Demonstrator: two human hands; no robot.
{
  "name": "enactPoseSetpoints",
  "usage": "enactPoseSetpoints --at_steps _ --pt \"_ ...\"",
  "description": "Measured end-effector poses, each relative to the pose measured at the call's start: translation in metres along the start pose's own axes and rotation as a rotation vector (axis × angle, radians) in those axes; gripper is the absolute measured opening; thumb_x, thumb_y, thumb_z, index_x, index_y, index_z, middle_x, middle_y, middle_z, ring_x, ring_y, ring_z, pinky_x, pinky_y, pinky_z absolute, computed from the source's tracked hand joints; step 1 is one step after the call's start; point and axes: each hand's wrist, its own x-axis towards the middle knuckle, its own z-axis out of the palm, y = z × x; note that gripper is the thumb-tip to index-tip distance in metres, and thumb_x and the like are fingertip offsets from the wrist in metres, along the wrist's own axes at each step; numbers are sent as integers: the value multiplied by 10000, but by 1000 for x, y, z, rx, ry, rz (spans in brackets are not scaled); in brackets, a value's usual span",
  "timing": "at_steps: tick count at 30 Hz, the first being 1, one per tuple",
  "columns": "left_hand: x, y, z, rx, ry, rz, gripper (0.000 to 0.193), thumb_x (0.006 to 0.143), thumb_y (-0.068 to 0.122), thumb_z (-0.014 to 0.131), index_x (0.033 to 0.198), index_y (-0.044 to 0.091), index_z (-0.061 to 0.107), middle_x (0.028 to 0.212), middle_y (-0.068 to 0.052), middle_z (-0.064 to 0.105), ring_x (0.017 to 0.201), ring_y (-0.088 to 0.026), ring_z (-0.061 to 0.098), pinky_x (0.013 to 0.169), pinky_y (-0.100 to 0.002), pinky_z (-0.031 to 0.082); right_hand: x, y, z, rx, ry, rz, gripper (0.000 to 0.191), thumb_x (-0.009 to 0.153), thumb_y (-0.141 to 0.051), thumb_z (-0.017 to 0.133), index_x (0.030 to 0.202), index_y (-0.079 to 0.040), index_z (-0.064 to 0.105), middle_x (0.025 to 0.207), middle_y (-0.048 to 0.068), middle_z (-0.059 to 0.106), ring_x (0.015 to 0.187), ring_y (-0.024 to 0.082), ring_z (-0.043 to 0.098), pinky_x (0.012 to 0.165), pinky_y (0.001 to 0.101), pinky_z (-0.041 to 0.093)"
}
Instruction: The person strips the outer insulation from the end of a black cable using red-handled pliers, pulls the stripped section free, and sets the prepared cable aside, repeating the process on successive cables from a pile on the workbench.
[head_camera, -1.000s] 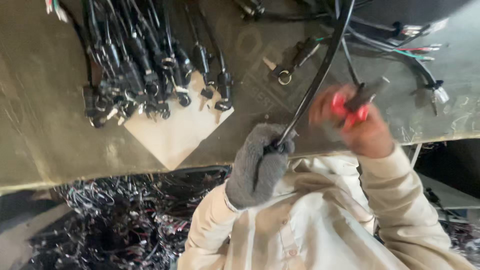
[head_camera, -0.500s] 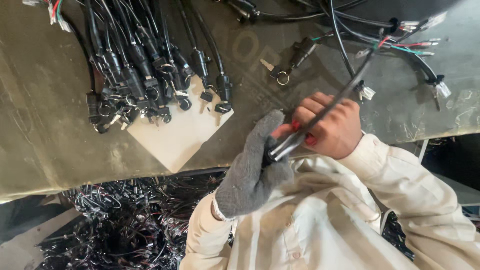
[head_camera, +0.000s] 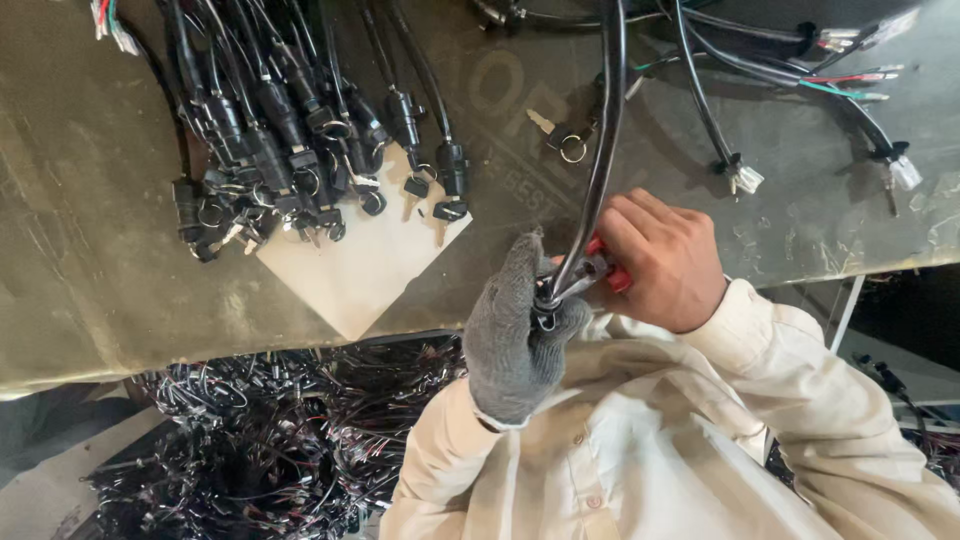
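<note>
The left hand (head_camera: 515, 335), in a grey knitted glove, is closed tight around the lower end of a thick black sheathed cable (head_camera: 603, 150), which rises from the fist and runs up across the worktable (head_camera: 90, 260) to the top edge of the view. The bare right hand (head_camera: 660, 262) is curled round a red-handled hand tool (head_camera: 606, 268), fingers wrapped shut on the handles; its metal nose meets the cable just above the gloved fist, though what kind of tool it is cannot be told, since the fingers hide most of it. Both hands sit close together at the near edge of the table, over the person's cream shirt. On the table to the left lies a row of black cable assemblies with key switches (head_camera: 290, 150), their ends resting on a pale, unmarked square card (head_camera: 345, 270) set cornerwise like a diamond. A single key on a ring (head_camera: 560, 140) lies just beyond the hands, touching the raised cable's line in view. To the right are more black cables with coloured wire ends and small white connectors (head_camera: 745, 180). Faint large lettering is pressed into the table's dull olive covering, near the key. Below the table edge, at the left, lies a tangled heap of dark wiring (head_camera: 240, 440).
</note>
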Motion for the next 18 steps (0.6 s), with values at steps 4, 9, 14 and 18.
enactPoseSetpoints --at_steps 4,9,14,18 --pt "-3 -3 5 207 43 70 702 935 97 763 1526 -15 403 1321 -168 663 1104 -343 673 959 -441 551 -8 -2 -1 -66 49 36 425 725 -283 901 920 -56 600 789 50 591 713 260 612 565 401 454" --pt "-6 -7 9 459 83 140 696 916 73 760 1515 -2 413 1323 -174 652 1103 -352 668 947 -466 541 -24 -7 3 -90 -22 169 363 618 -155 803 880 -74 565 812 62 601 764 279 640 595 413 476" --pt "0 -12 10 541 106 173 699 886 30 738 1508 10 421 1318 -180 647 1104 -356 667 936 -483 536 -28 -9 13 -40 7 248 361 612 -133 786 898 -73 574 814 70 611 774 301 644 590 436 476" --pt "10 -9 0 518 40 205 698 883 56 721 1502 -27 407 1319 -211 641 1102 -375 656 924 -491 530 -23 -17 11 145 -23 222 423 668 -202 848 965 -47 590 801 93 595 738 318 613 578 437 469"
